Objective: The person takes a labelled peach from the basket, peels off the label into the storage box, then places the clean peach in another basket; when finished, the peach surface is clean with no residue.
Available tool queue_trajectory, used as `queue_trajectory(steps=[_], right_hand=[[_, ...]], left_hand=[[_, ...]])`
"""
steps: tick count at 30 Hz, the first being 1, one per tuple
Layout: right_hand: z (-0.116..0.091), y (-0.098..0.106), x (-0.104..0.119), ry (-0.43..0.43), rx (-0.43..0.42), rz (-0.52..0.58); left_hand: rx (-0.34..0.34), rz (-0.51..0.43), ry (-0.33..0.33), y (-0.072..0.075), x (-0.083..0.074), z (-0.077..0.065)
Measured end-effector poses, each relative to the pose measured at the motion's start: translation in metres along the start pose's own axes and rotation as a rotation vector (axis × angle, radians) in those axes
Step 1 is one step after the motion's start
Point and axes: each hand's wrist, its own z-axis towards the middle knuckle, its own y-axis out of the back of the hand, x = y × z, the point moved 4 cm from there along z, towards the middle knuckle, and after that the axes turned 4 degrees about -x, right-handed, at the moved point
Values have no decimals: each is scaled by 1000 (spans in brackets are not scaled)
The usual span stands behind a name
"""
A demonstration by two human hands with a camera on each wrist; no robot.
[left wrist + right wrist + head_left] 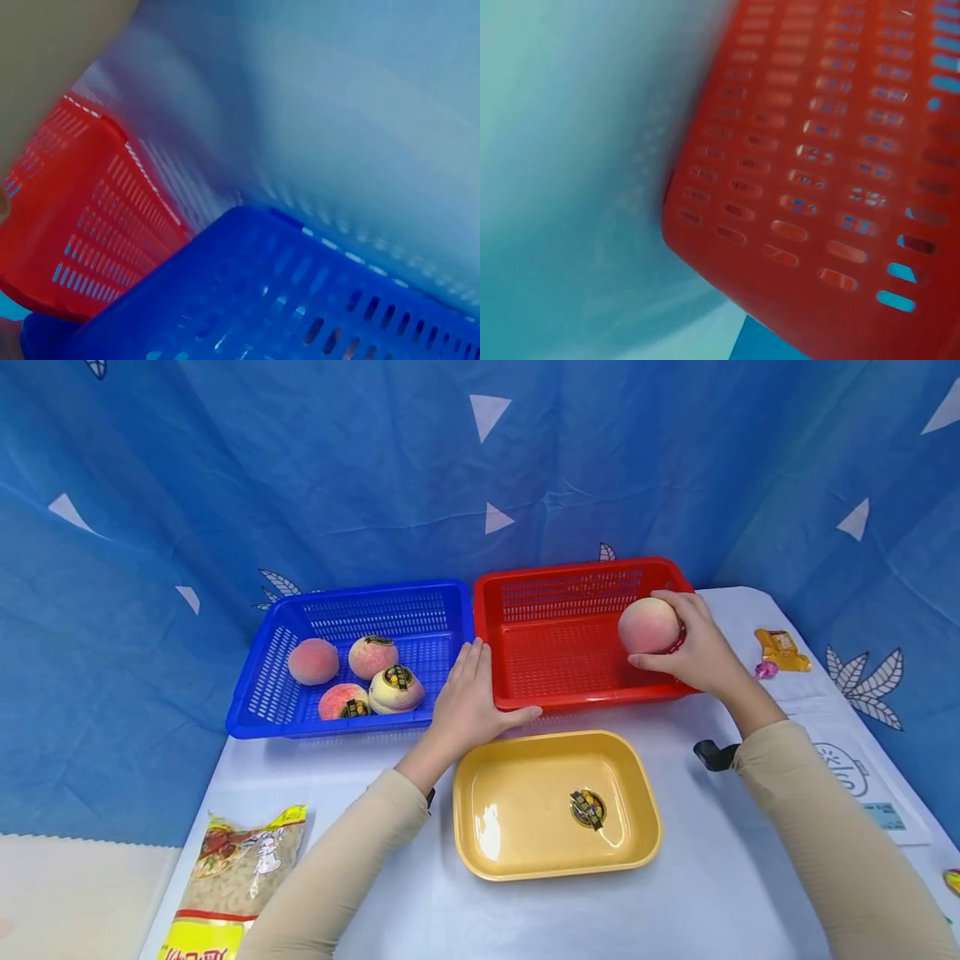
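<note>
In the head view my right hand [700,642] grips a pink and cream peach [648,626] over the right part of the red basket [592,700]. Fingers lie on its far side and the thumb below it. My left hand [468,697] lies with straight fingers where the red basket meets the blue basket [352,727]; its thumb points right along the red rim. Several peaches [313,662] sit in the blue basket, some with dark labels. The left wrist view has both baskets' slotted walls, and the right wrist view the red basket's wall [780,247]; neither reveals the held peach.
A yellow tray [517,852] with a round label sits in front of the red basket. At the lower left lies a food packet [236,885]. Small wrapped candies [782,650] lie at the right edge. A blue curtain [420,468] hangs behind.
</note>
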Motion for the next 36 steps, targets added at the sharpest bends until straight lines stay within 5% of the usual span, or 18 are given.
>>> queue_trajectory(steps=[13,36], right_hand=[[45,-25,-23,-111,171,-118],[54,-39,-43,-203,205,-183]], left_hand=[[-21,64,0,-5,2,0],[-35,73,-14,-6,4,0]])
